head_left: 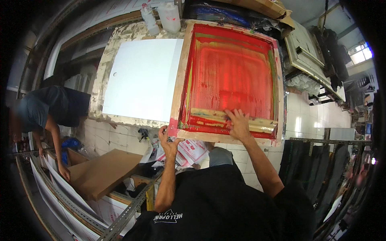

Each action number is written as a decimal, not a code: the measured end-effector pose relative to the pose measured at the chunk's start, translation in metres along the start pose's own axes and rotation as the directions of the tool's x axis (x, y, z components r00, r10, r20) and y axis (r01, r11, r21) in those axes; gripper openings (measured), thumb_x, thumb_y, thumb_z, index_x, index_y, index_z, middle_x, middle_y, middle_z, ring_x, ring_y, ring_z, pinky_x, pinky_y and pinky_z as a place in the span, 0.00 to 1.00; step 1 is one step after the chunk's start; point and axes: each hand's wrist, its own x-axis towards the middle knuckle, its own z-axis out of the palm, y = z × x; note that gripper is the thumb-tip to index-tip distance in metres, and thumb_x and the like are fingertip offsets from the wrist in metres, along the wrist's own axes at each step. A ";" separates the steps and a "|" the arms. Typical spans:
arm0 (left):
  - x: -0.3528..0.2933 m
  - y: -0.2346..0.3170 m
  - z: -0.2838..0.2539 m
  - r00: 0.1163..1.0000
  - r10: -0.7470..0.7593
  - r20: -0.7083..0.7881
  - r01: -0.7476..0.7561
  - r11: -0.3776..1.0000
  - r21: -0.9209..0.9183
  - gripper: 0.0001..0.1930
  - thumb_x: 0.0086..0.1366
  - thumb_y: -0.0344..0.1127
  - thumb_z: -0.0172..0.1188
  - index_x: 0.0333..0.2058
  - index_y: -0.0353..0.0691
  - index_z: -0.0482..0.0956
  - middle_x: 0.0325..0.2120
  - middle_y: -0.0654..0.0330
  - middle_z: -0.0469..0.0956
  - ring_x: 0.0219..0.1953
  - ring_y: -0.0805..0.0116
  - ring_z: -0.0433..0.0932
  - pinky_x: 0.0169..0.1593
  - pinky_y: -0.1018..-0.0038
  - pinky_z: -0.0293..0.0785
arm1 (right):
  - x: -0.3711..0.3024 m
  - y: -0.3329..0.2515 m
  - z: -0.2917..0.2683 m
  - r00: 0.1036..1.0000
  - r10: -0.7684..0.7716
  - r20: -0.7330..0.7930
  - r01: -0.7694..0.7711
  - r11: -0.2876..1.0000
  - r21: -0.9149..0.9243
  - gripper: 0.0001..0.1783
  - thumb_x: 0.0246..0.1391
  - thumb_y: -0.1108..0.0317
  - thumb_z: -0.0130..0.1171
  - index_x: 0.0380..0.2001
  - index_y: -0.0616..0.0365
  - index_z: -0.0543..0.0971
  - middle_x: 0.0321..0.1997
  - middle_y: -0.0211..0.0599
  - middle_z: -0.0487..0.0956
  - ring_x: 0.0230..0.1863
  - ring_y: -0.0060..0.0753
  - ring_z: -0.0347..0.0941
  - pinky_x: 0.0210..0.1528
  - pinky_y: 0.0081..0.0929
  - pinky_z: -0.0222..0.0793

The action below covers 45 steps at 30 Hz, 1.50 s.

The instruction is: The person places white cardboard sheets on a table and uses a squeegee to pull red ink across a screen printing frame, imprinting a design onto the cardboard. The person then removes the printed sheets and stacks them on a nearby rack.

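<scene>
Right fingers (237,116) slightly spread, gripping wooden squeegee (209,114).

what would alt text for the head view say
A person's right hand has its grip on a wooden bar across a red-smeared framed screen, the left hand at its near left corner. A white sheet lies beside it; another person bends at left.

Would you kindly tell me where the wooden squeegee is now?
In the head view, the wooden squeegee is right of centre, at the near end of the red screen, under the right hand.
</scene>
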 end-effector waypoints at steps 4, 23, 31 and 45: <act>-0.003 -0.001 0.000 1.000 0.012 -0.017 -0.012 1.000 0.013 0.42 0.30 0.29 0.82 0.53 0.38 0.81 0.57 0.54 0.70 0.59 0.52 0.69 0.64 0.61 0.65 | 0.055 0.032 0.008 0.982 -0.019 -0.187 0.018 1.000 -0.007 0.40 0.41 0.68 0.66 0.64 0.46 0.73 0.53 0.44 0.72 0.60 0.52 0.66 0.57 0.68 0.58; -0.003 0.012 -0.005 0.987 -0.157 -0.010 0.158 0.984 0.087 0.36 0.40 0.34 0.83 0.53 0.41 0.83 0.58 0.56 0.69 0.56 0.61 0.71 0.57 0.68 0.69 | 0.401 0.194 -0.031 0.902 -0.189 -0.389 0.122 0.974 -0.190 0.47 0.37 0.62 0.65 0.68 0.37 0.68 0.62 0.46 0.74 0.65 0.58 0.67 0.57 0.57 0.60; -0.004 0.014 -0.012 1.000 -0.023 -0.015 0.024 0.995 0.097 0.39 0.39 0.39 0.83 0.54 0.40 0.81 0.53 0.53 0.74 0.55 0.55 0.74 0.59 0.64 0.69 | 0.421 0.210 -0.051 0.933 -0.236 -0.272 0.234 0.971 -0.041 0.30 0.55 0.57 0.64 0.63 0.35 0.75 0.56 0.51 0.80 0.57 0.56 0.76 0.57 0.53 0.71; 0.013 0.101 -0.034 0.996 -0.041 -0.074 0.014 0.939 -0.343 0.32 0.39 0.21 0.75 0.49 0.32 0.83 0.42 0.59 0.80 0.46 0.65 0.76 0.54 0.70 0.70 | 0.121 0.047 -0.100 0.942 -0.118 -0.314 0.135 0.990 0.033 0.26 0.52 0.64 0.64 0.57 0.31 0.80 0.31 0.47 0.80 0.33 0.54 0.79 0.36 0.52 0.75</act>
